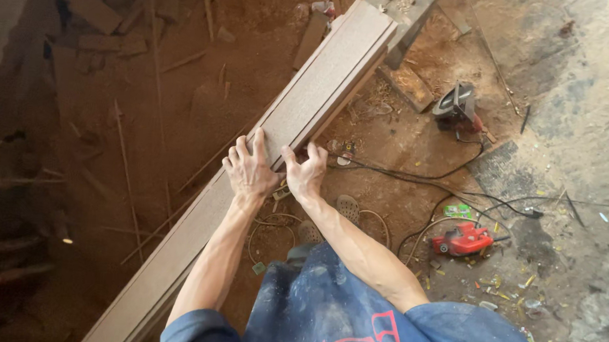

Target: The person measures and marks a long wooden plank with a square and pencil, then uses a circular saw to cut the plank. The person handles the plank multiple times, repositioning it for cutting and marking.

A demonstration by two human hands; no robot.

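A long brown grooved wooden plank [324, 81] runs diagonally from the lower left to the upper middle. My left hand [250, 166] lies flat on its top face with fingers spread. Gripping the plank's right edge is my right hand [306, 172], fingers curled over the side. Both forearms reach out from blue sleeves at the bottom of the view.
A red power tool [464, 238] lies on the dirt floor at right, with black cables [417, 178] trailing around it. A dark power tool [456, 104] sits farther back. Wood scraps and sticks [101, 32] litter the upper left. A sandal [348, 207] shows below my hands.
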